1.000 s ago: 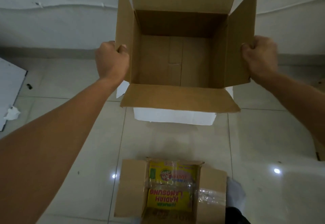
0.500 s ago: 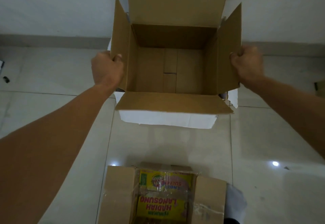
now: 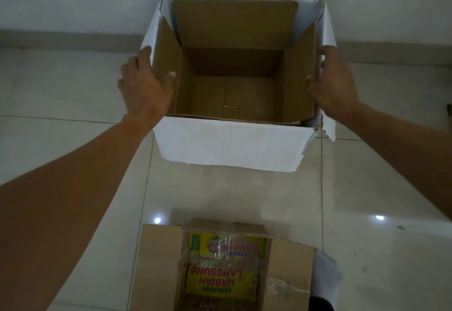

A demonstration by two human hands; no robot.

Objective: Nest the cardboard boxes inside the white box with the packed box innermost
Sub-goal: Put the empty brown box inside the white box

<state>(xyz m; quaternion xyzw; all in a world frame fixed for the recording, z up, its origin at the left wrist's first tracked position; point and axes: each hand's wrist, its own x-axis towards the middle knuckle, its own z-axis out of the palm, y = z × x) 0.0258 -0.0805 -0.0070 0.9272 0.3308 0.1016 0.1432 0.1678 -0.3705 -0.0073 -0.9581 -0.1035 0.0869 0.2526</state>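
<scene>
While the tiled floor (image 3: pixel 102 164) carries everything, the white box (image 3: pixel 232 144) stands farthest from the person with the brown cardboard box (image 3: pixel 232 83) seated inside it, its flaps standing against the white walls; nearer the person, at the bottom of the view and well apart from that pair, lies the packed box (image 3: pixel 220 269), flaps spread, printed packets showing under clear film; it sits almost on the midline, so neither hand looks clearly nearer, and both must draw back toward the body to reach it. The left hand (image 3: pixel 144 85) rests with fingers spread loosely over the left wall, thumb inside, clamping nothing; the right hand (image 3: pixel 335 83) lies likewise against the right wall, fingers loose.
</scene>
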